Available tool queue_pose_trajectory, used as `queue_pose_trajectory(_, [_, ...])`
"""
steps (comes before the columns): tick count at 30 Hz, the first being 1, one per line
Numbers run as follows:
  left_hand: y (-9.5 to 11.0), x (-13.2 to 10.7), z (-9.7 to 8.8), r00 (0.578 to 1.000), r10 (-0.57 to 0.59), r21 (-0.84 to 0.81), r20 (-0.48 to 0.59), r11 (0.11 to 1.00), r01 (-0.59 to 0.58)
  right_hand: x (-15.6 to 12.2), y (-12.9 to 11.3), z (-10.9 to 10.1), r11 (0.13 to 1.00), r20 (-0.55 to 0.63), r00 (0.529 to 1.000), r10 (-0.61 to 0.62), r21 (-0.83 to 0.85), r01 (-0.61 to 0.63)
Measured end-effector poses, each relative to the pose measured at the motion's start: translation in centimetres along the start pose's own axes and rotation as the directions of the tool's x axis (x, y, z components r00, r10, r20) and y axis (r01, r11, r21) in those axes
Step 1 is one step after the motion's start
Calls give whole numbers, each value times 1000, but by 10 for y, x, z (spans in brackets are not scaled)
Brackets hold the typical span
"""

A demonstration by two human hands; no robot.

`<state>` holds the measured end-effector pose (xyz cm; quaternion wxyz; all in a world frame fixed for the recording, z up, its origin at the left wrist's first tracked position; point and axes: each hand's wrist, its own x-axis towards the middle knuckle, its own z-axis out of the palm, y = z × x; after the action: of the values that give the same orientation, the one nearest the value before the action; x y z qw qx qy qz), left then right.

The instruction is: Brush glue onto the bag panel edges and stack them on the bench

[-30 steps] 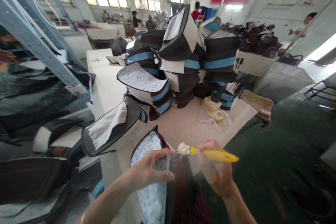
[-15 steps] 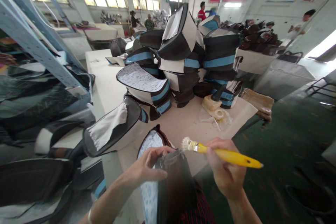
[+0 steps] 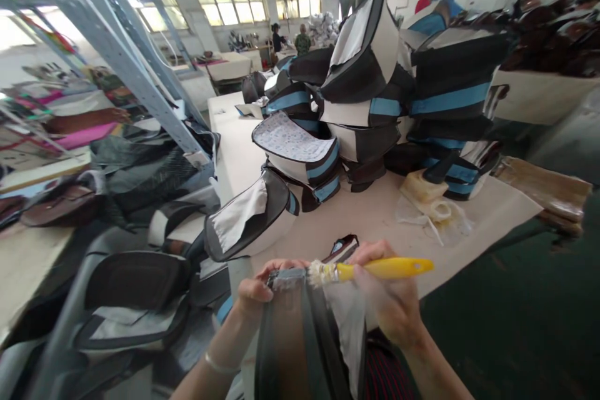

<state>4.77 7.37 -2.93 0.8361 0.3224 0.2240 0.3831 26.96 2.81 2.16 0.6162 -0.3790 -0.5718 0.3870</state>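
Observation:
Under me a dark bag piece (image 3: pixel 288 337) with a brown panel and black borders stands upright, with whitish material along its right side. My left hand (image 3: pixel 255 287) grips its top left corner, thumb on the near side and fingers behind. A shiny, wet-looking band runs along the top edge. In my right hand (image 3: pixel 394 306) is a paintbrush (image 3: pixel 394 267) with a yellow handle, held level, fingers wrapped round it. Its pale bristles point left and touch or nearly touch the top right end of that edge; I cannot tell which.
Stacked bag pieces (image 3: pixel 360 69) in black, white and blue fill the table (image 3: pixel 328 219). A glue-stained container (image 3: pixel 422 190) sits in clear plastic at the right. A metal post (image 3: pixel 140 62) slants at left, near more bag pieces (image 3: pixel 135 281). People work in the background.
The view has swung right to left. The bag piece has turned so its brown panel faces me, hiding the blue-patterned lining. The brush has come down to its top edge.

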Motion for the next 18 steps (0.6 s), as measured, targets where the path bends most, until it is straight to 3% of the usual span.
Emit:
queue_pose_trajectory(4, [3, -6, -6, 998, -60, -11, -31, 998, 60, 7, 7, 8, 994, 94, 992, -85, -56, 91])
queue_pose_trajectory(8, [-1, -9, -17, 994, -45, -68, -100, 997, 38, 6, 5, 8, 988, 141, 981, -131, -67, 142])
queue_pose_trajectory(15, [-4, -4, -26, 997, -10, -101, -73, 995, 3, 0, 17, 14, 990, 80, 994, -69, -114, 78])
queue_pose_trajectory(18, [22, -8, -40, 995, 26, 35, -98, 999, -23, 0, 23, 4, 983, -111, 992, -55, -181, 35])
